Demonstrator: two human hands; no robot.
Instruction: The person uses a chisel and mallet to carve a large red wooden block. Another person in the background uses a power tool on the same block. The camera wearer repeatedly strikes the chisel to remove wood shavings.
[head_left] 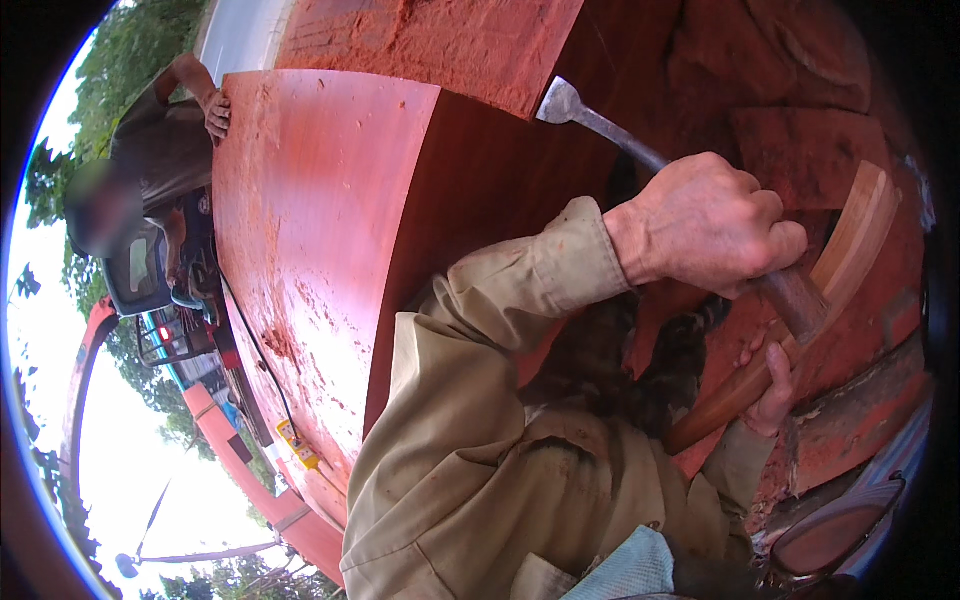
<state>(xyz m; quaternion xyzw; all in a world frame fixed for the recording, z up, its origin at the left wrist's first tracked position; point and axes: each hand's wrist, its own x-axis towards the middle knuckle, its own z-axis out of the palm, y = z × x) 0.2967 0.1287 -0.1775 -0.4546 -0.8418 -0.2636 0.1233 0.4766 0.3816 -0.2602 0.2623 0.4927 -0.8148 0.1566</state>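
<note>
My left hand [715,220] is closed in a fist round a chisel [620,138]. Its flared steel blade points up and left, close to the corner of a red-brown slab. The wooden handle [797,305] shows below the fist. Lower down, my right hand [768,390] grips a long, slightly curved piece of wood [858,225], fingertips and thumb showing at its side. This piece slants from low near my body up to the right, and the chisel handle overlaps it in view. Part of the right hand is hidden behind the wood.
A large smooth red-brown wooden slab [320,170] spans the left, with sawdust and a yellow power strip [297,445] on a black cable. At its far edge a co-worker's hand [216,115] rests. Reddish blocks [815,155] lie at right. Sunglasses [835,535] show lower right.
</note>
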